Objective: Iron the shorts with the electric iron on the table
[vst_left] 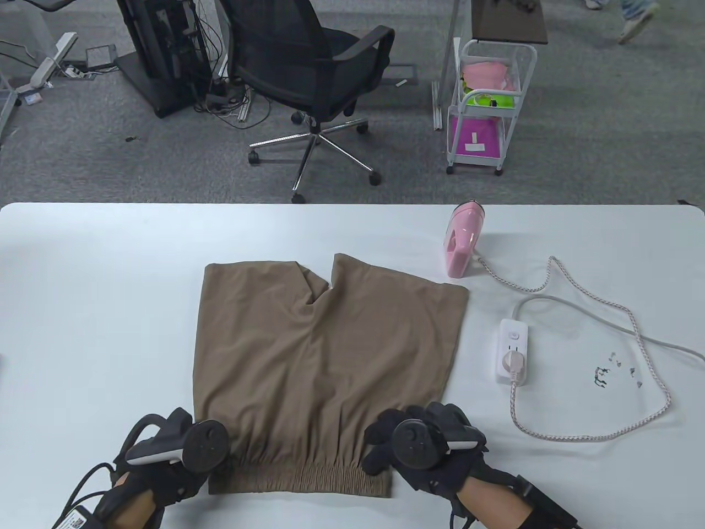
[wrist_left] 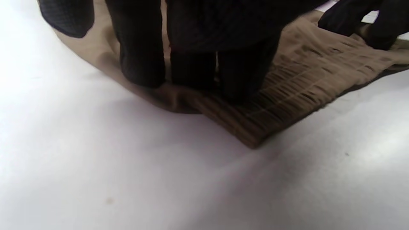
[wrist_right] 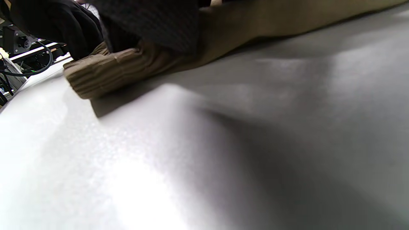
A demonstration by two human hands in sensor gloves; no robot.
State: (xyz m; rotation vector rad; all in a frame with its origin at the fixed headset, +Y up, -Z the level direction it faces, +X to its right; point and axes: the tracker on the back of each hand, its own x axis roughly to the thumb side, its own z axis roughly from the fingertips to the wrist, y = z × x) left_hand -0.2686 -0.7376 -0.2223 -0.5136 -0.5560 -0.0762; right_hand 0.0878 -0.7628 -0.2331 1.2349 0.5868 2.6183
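Brown shorts (vst_left: 330,341) lie flat on the white table (vst_left: 82,330), elastic waistband toward me and legs pointing away. My left hand (vst_left: 217,465) is at the waistband's left corner; in the left wrist view its fingertips (wrist_left: 191,73) press down on the ribbed band (wrist_left: 303,80) while the thumb stays off the cloth. My right hand (vst_left: 377,457) is at the right corner, fingers curled over the band's end (wrist_right: 105,73), which sits slightly raised off the table. The pink iron (vst_left: 462,242) stands upright beyond the shorts' far right corner, untouched.
A white power strip (vst_left: 513,352) lies right of the shorts, with the iron's braided cord (vst_left: 606,308) looping across the right side. Small dark bits (vst_left: 617,372) lie near it. An office chair (vst_left: 314,71) and a white cart (vst_left: 487,104) stand beyond the table.
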